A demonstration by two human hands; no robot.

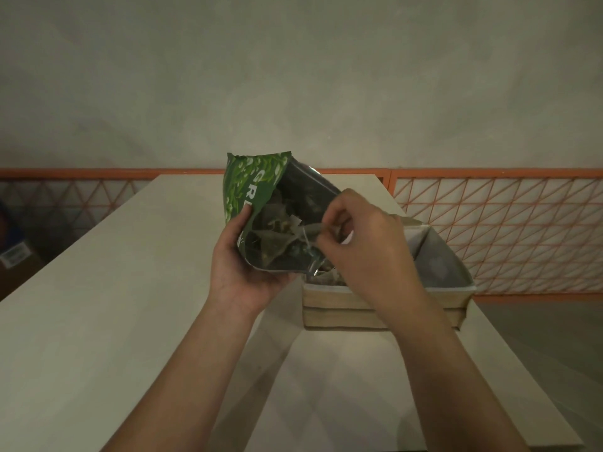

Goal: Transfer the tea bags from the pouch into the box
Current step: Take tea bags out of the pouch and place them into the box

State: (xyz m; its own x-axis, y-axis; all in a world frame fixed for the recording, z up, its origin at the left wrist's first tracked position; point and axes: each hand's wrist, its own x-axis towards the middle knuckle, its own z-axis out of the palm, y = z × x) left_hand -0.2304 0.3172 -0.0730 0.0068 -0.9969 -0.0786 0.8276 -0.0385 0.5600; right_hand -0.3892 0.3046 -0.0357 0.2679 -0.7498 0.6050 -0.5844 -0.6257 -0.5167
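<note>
My left hand (239, 265) grips the green tea pouch (248, 187) from below and holds it tilted above the table, its silver-lined mouth open toward me. Several pyramid tea bags (277, 246) show inside the pouch. My right hand (365, 243) pinches one tea bag (310, 231) at the pouch's mouth. The beige box (346, 308) with a white lining stands on the table right below and behind my right hand. A few tea bags (326, 275) lie in its near left corner, partly hidden by the pouch and my hand.
The pale table (114, 305) stretches far to the left and toward me. Its right edge runs just past the box. An orange mesh railing (505, 230) stands behind and to the right. A cardboard carton (14, 259) sits on the floor at far left.
</note>
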